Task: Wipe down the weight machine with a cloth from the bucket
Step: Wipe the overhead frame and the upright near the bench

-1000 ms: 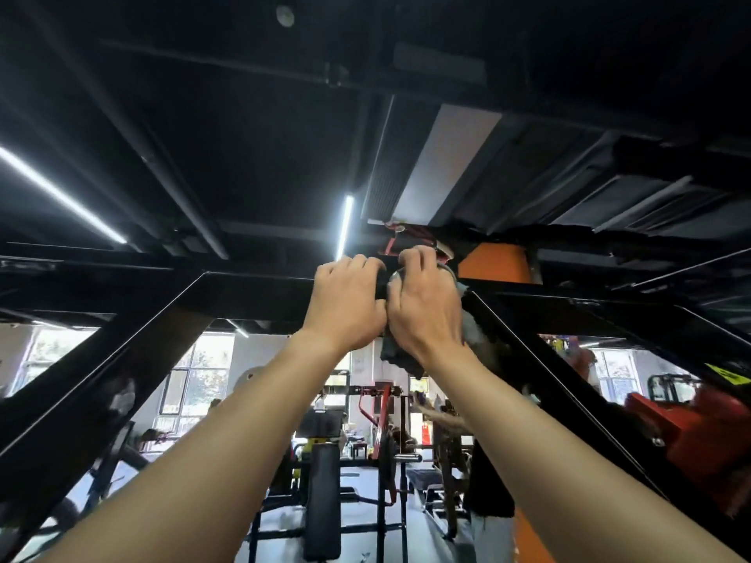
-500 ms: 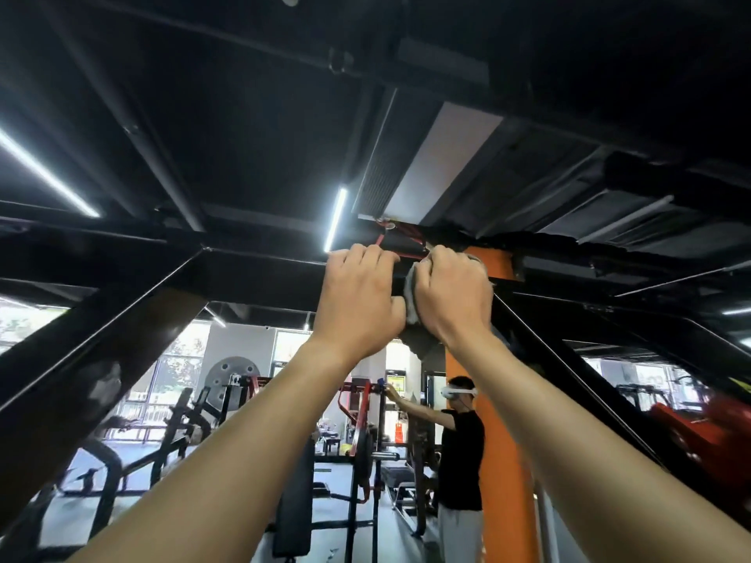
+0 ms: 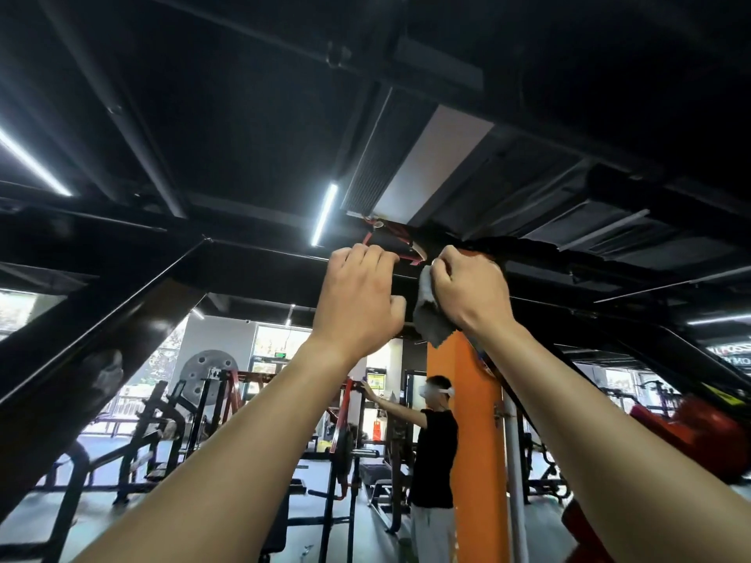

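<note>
1. View: we look up along both forearms at the top of the weight machine frame (image 3: pixel 101 331). It is black steel, w/ a horizontal crossbar (image 3: pixel 264 274) running L to R and diagonal braces dropping toward both lower corners.

2. L hand (image 3: pixel 357 302): closed grip on the crossbar, approx. mid-span. The fingers (image 3: pixel 365 258) hook over the bar's top edge. The thumb lies along the lower edge, tip pointing toward the cloth.

3. R hand (image 3: pixel 467 294): just R of the L hand on the same bar. Its fingers curl round a grey cloth (image 3: pixel 430 319), bunching it and pressing it against the crossbar.

4. Cloth posn: between the two hands, on the crossbar face. One loose corner hangs below the bar's lower edge, in front of an orange pillar (image 3: pixel 463 371). We cannot tell whether the L thumb tip touches the cloth.

5. Surroundings:
- Dark ceiling w/ a lit light strip (image 3: pixel 325 213) above the L hand.
- Second person (image 3: pixel 435 444) beside the pillar, in a black shirt and white headset, one arm reaching L to a red-and-black rack (image 3: pixel 345 404).
- Red machine (image 3: pixel 699 436) at the R edge, blurred.
- More gym equipment and bright windows in the bkgd, lower L.
</note>
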Demonstrator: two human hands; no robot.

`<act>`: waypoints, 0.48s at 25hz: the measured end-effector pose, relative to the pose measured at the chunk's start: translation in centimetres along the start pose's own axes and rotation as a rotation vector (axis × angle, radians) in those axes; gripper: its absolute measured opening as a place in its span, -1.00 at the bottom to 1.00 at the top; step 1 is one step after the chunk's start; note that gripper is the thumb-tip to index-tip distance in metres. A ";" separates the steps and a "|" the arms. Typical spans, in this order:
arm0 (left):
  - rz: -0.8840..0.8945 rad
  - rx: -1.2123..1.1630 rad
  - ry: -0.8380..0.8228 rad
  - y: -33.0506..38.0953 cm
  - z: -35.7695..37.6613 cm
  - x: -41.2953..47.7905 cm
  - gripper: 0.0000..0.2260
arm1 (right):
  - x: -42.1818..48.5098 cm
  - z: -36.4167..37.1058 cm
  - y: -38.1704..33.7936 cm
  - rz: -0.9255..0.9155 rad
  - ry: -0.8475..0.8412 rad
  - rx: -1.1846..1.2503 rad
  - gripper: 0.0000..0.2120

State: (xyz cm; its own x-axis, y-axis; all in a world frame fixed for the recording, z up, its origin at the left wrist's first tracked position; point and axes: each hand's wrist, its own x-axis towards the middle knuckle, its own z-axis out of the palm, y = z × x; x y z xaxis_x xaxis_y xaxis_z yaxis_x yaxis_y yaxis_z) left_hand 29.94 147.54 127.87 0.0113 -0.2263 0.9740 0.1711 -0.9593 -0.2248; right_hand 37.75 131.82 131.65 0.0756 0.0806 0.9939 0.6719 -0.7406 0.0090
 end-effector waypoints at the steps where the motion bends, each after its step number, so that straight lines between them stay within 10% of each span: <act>1: 0.002 -0.001 0.003 -0.1 0.0 0.0 -0.61 | 0.2 0.0 -0.1 0.017 -0.018 -0.053 -0.70; 12: -0.003 0.011 0.001 0.0 0.1 0.1 -0.63 | 2.9 -1.2 -3.3 -0.130 -0.296 0.023 -0.78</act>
State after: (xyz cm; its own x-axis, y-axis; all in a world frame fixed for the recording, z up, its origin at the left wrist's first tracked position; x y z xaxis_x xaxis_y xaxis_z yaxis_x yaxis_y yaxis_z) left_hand 30.06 147.56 127.93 0.0094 -0.2240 0.9745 0.1818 -0.9580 -0.2219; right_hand 34.90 133.67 134.61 0.1973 0.3665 0.9093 0.7060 -0.6966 0.1276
